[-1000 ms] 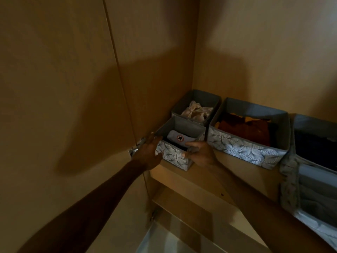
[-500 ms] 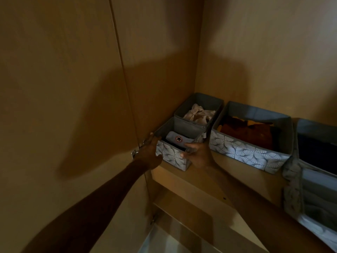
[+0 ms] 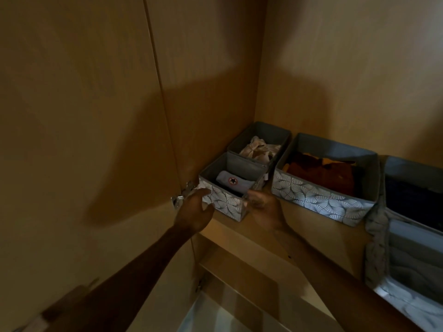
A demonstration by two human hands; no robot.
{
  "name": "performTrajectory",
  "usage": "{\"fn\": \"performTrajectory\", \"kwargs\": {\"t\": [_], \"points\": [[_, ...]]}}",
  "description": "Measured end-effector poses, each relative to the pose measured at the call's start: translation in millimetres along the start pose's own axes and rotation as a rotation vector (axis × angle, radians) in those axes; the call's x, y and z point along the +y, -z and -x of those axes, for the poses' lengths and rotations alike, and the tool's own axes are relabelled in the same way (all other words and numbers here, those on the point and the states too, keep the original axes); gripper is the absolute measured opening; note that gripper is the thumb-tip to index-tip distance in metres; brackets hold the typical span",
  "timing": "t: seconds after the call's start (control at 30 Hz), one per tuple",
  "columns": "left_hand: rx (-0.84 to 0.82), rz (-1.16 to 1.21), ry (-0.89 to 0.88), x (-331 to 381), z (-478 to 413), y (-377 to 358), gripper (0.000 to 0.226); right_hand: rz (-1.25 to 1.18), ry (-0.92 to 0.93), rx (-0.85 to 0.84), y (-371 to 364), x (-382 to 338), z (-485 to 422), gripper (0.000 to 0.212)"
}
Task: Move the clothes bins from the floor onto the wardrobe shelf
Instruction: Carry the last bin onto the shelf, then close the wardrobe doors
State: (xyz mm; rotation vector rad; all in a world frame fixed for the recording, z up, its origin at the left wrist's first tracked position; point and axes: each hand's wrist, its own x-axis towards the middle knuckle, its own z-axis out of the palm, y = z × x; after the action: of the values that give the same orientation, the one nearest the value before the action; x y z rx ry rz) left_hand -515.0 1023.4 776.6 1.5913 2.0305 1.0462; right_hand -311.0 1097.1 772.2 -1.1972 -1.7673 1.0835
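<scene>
A small grey fabric bin [image 3: 225,202] with a leaf pattern stands at the front left of the wooden wardrobe shelf [image 3: 302,230], holding a folded pale garment with a star badge. My left hand [image 3: 194,208] grips its left front corner, fingers along the side wall. My right hand [image 3: 262,203] holds the right front corner, thumb on the edge. Directly behind it stands a second small bin [image 3: 263,131] with light cloth inside. A wider bin [image 3: 314,196] with rust-coloured clothes stands to the right.
Further right, a bin [image 3: 414,170] of dark clothes sits on the shelf, with another grey fabric bin [image 3: 407,262] overhanging the shelf's front edge. A metal hinge [image 3: 181,196] sticks out beside my left hand. The wardrobe side wall is close on the left; lower shelves [image 3: 239,267] lie beneath.
The view has shifted slightly. My left hand's fingers have slid a little lower on the small bin's side. The bin and my right hand stay nearly where they were.
</scene>
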Motion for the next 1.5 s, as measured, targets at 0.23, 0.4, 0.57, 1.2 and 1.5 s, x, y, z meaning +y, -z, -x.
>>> {"fn": "performTrajectory", "kwargs": {"t": [0.23,0.4,0.57,1.2,1.5], "points": [[0.118,0.585,0.204,26.8,46.9,-12.8,0.019,-0.128,-0.028,0.034,11.0,-2.8,42.6,0.023],[0.120,0.706,0.274,30.5,116.1,-11.1,0.021,-0.166,-0.093,0.054,12.5,1.4,105.8,0.021],[0.087,0.661,0.262,18.4,184.7,0.1,0.016,-0.129,-0.152,0.050,2.2,8.0,175.4,0.019],[0.176,0.631,0.158,51.5,494.7,102.9,0.019,-0.117,-0.091,-0.009,-26.5,-96.5,488.2,0.025],[0.090,0.676,0.155,102.5,615.5,38.9,0.018,-0.091,-0.104,0.040,55.4,-89.8,645.9,0.025]]}}
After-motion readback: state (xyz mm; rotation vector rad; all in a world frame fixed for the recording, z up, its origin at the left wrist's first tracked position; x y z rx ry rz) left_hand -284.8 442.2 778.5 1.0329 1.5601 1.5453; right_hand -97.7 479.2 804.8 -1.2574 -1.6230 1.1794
